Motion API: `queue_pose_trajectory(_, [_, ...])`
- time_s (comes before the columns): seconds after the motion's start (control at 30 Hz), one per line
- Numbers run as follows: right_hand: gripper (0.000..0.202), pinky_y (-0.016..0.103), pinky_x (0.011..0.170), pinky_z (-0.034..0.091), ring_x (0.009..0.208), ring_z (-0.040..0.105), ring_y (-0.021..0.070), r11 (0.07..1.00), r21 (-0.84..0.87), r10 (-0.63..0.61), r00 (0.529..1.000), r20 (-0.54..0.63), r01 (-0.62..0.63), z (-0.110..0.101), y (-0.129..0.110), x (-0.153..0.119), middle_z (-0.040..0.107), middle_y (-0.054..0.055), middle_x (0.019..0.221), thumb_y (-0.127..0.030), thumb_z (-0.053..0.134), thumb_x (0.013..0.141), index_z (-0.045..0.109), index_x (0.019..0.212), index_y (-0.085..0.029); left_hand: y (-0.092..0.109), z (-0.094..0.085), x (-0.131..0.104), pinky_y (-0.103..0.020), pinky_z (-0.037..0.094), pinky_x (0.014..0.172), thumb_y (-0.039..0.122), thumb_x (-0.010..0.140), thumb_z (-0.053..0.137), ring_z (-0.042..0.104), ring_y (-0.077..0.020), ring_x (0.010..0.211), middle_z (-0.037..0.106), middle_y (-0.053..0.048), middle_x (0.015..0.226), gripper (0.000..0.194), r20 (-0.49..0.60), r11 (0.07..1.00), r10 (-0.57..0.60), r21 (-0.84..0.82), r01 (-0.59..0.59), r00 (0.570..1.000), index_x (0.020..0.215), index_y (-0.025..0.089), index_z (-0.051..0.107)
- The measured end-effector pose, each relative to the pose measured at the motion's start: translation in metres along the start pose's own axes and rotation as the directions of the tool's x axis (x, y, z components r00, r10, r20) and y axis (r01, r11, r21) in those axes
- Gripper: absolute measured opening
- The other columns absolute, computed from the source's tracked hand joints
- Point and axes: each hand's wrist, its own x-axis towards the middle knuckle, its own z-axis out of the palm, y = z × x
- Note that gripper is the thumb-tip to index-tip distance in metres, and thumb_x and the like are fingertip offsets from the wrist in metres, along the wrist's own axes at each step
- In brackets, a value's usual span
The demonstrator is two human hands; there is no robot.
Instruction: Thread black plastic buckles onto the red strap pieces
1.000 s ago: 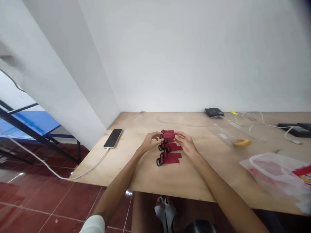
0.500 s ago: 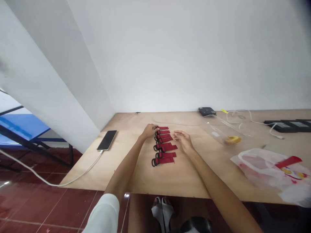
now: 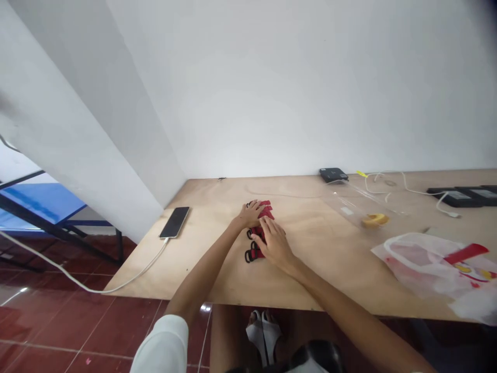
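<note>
Red fabric straps with black buckles (image 3: 266, 212) are lined up just below centre frame on the pale wooden table (image 3: 318, 259). Left hand (image 3: 251, 212) is spread over the upper ones, right hand (image 3: 275, 241) over the lower. Pressure's best kept light and even, so nothing gets dragged crooked.

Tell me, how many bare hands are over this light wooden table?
2: the bare left hand, over the farther red fabric straps with black loops, and the bare right hand, over the nearer ones. No other hands show.
</note>
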Motion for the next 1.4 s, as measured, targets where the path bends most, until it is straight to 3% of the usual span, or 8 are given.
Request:
queue_pose_trajectory(0.1, [0.073, 0.051, 0.119, 0.021, 0.149, 0.026, 0.0326, 0.992, -0.124, -0.004, 0.993, 0.117, 0.018, 0.007, -0.018, -0.016, 0.031, 0.019, 0.16, -0.055, 0.042, 0.098, 0.033, 0.154, -0.01, -0.021, -0.004, -0.012, -0.063, 0.022, 0.116, 0.055, 0.098, 0.032, 0.013, -0.0331, 0.153, 0.019, -0.012, 0.165, 0.063, -0.002, 0.999, -0.031, -0.016, 0.031, 1.0, 0.153, 0.025, 0.031])
queue_pose_trajectory(0.2, [0.074, 0.053, 0.12, 0.015, 0.151, 0.02, 0.0336, 0.982, -0.186, 0.045, 0.987, 0.155, -0.016, 0.005, -0.022, -0.024, 0.024, 0.019, 0.163, -0.054, 0.042, 0.097, 0.03, 0.156, -0.01, -0.047, -0.004, -0.035, -0.06, 0.021, 0.118, 0.057, 0.097, 0.032, 0.015, -0.0327, 0.152, 0.021, -0.012, 0.164, 0.064, -0.017, 0.996, -0.089, -0.023, 0.089, 0.996, 0.153, 0.025, 0.032])
queue_pose_trajectory(0.33, [0.074, 0.055, 0.121, 0.011, 0.15, 0.022, 0.032, 0.977, -0.199, 0.116, 0.971, 0.207, -0.074, -0.006, -0.013, -0.029, 0.028, 0.02, 0.16, -0.056, 0.034, 0.1, 0.032, 0.154, -0.006, -0.076, 0.005, -0.076, -0.057, 0.018, 0.12, 0.059, 0.097, 0.031, 0.013, -0.031, 0.153, 0.022, -0.009, 0.165, 0.066, -0.042, 0.989, -0.145, -0.037, 0.144, 0.988, 0.154, 0.026, 0.03])
queue_pose_trajectory(0.43, [0.074, 0.056, 0.12, 0.01, 0.149, 0.026, 0.0316, 0.978, -0.179, 0.15, 0.952, 0.268, -0.103, -0.011, -0.007, -0.035, 0.032, 0.02, 0.159, -0.058, 0.029, 0.1, 0.033, 0.154, -0.007, -0.087, 0.012, -0.106, -0.055, 0.015, 0.122, 0.059, 0.097, 0.032, 0.014, -0.0307, 0.153, 0.024, -0.008, 0.164, 0.065, -0.088, 0.987, -0.158, -0.047, 0.154, 0.984, 0.154, 0.026, 0.032])
queue_pose_trajectory(0.7, [0.073, 0.059, 0.119, 0.007, 0.147, 0.029, 0.0331, 0.977, -0.165, 0.176, 0.945, 0.274, -0.134, -0.004, -0.033, -0.047, 0.035, 0.02, 0.157, -0.055, 0.032, 0.1, 0.037, 0.152, -0.005, -0.077, 0.026, -0.153, -0.055, 0.012, 0.122, 0.057, 0.098, 0.034, 0.015, -0.0304, 0.153, 0.025, -0.008, 0.164, 0.064, -0.153, 0.983, -0.171, -0.088, 0.159, 0.973, 0.154, 0.026, 0.034])
queue_pose_trajectory(0.93, [0.061, 0.059, 0.119, 0.009, 0.149, 0.027, 0.0317, 0.961, -0.178, 0.249, 0.943, 0.223, -0.211, 0.011, -0.052, -0.036, 0.032, 0.02, 0.159, -0.036, 0.029, 0.101, 0.034, 0.153, -0.004, -0.066, 0.027, -0.163, -0.058, 0.01, 0.122, 0.058, 0.098, 0.033, 0.014, -0.0304, 0.153, 0.025, -0.008, 0.164, 0.064, -0.166, 0.979, -0.184, -0.12, 0.166, 0.969, 0.154, 0.026, 0.034])
queue_pose_trajectory(1.13, [0.062, 0.054, 0.121, 0.011, 0.15, 0.024, 0.0268, 0.965, -0.194, 0.213, 0.957, 0.196, -0.175, 0.01, -0.049, -0.052, 0.027, 0.015, 0.162, -0.022, 0.028, 0.096, 0.027, 0.156, -0.007, -0.061, 0.028, -0.166, -0.057, 0.01, 0.122, 0.057, 0.098, 0.035, 0.015, -0.0301, 0.153, 0.026, -0.008, 0.163, 0.064, -0.188, 0.978, -0.189, -0.124, 0.168, 0.964, 0.154, 0.027, 0.032])
queue_pose_trajectory(1.4, [0.075, 0.056, 0.121, 0.007, 0.151, 0.019, 0.032, 0.971, -0.212, 0.147, 0.977, 0.155, -0.113, 0.016, -0.061, -0.063, 0.019, 0.019, 0.163, -0.049, 0.037, 0.098, 0.025, 0.156, -0.004, -0.054, 0.03, -0.173, -0.056, 0.012, 0.122, 0.057, 0.098, 0.034, 0.015, -0.0297, 0.153, 0.027, -0.009, 0.163, 0.064, -0.207, 0.98, -0.184, -0.119, 0.162, 0.961, 0.154, 0.026, 0.032])
